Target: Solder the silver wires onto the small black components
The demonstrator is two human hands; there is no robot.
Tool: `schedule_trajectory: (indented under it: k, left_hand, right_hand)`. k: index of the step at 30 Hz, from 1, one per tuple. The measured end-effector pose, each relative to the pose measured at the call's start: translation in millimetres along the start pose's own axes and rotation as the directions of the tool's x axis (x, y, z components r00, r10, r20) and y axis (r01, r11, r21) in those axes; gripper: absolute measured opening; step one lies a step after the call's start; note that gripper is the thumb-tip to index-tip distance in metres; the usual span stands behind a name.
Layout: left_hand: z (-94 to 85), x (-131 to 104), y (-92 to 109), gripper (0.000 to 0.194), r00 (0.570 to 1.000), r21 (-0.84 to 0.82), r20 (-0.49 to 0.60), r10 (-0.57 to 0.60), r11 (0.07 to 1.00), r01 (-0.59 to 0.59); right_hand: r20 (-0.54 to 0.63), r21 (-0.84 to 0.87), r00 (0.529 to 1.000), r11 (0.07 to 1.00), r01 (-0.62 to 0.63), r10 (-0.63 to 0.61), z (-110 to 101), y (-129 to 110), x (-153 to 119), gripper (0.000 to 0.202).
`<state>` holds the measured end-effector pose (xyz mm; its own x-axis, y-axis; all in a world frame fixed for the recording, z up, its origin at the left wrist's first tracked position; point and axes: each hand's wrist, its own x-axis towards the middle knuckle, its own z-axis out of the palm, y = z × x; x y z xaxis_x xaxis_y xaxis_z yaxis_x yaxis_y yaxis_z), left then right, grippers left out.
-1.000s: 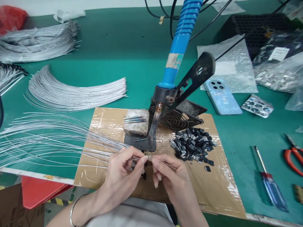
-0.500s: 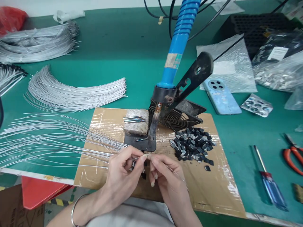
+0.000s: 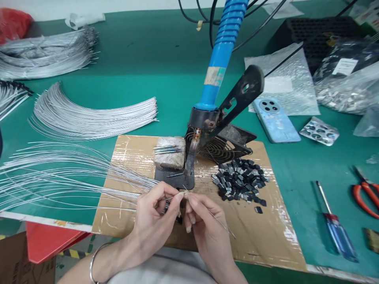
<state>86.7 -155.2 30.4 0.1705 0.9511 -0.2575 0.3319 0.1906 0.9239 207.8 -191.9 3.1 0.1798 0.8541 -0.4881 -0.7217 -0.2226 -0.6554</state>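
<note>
My left hand (image 3: 156, 221) is closed in a pinch on a thin wire, thumb against forefinger, just in front of the soldering iron stand. A fine wire tip pokes up at the fingertips; any small piece between them is too hidden to make out. My right hand (image 3: 209, 225) meets it there, pinching the thin wire (image 3: 222, 225), whose length trails down to the right across the fingers. Behind the left hand, loose pale wires (image 3: 124, 185) run in from the left. Some dark small pieces show partly under the hands.
A blue-handled soldering iron (image 3: 217, 65) slants down over a sponge block (image 3: 170, 159). Small black parts (image 3: 239, 179) are heaped on the cardboard (image 3: 266, 236). Wire bundles (image 3: 97, 118) lie left; a phone (image 3: 276, 120), screwdriver (image 3: 340, 232) and red-handled pliers (image 3: 365, 193) lie right.
Both hands stay pinched together at the same spot. The right hand's lower fingers have shifted slightly left, and the trailing wire hangs a little differently. The whole view has moved slightly.
</note>
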Motion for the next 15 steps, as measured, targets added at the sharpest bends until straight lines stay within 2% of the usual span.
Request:
schedule_trajectory:
  k: [5,8,10,11,12,13,14,15]
  left_hand:
    - [0.8,0.3,-0.9,0.022,1.0,-0.063,0.019,-0.001,0.998,0.002]
    - [-0.8,1.7,-1.7,0.022,1.0,-0.049,0.008,0.014,0.999,-0.013]
    - [-3.3,3.1,-2.3,0.022,1.0,-0.008,-0.007,0.024,1.0,-0.024]
    - [-5.0,3.8,-2.6,0.021,1.0,0.008,-0.014,0.026,1.0,-0.026]
    - [-6.7,4.4,-2.9,0.021,1.0,0.016,-0.018,0.025,1.0,-0.024]
    - [-8.4,5.0,-3.0,0.02,1.0,0.015,-0.02,0.021,1.0,-0.02]
    - [-10.0,5.5,-3.0,0.019,1.0,0.009,-0.02,0.014,1.0,-0.014]
    - [-11.4,5.9,-2.7,0.018,1.0,0.001,-0.02,0.009,1.0,-0.009]
  right_hand:
    - [0.001,-0.006,1.0,1.0,-0.002,0.002,2.6,2.8,0.1,0.017]
    - [0.022,-0.031,1.0,0.999,-0.006,0.007,-3.4,-1.3,-1.1,0.023]
    - [0.035,-0.104,0.998,0.993,0.064,-0.06,-16.3,-8.9,-3.3,0.036]
    - [0.025,-0.177,0.99,0.974,0.142,-0.139,-25.5,-13.8,-4.6,0.046]
    - [0.008,-0.282,0.969,0.929,0.239,-0.246,-36.0,-19.1,-5.9,0.047]
    - [-0.059,-0.423,0.919,0.844,0.33,-0.389,-47.1,-24.5,-6.9,0.038]
    - [-0.123,-0.594,0.831,0.711,0.376,-0.543,-58.1,-29.5,-7.6,0.028]
    - [-0.141,-0.761,0.762,0.562,0.325,-0.632,-68.2,-33.9,-7.7,0.024]
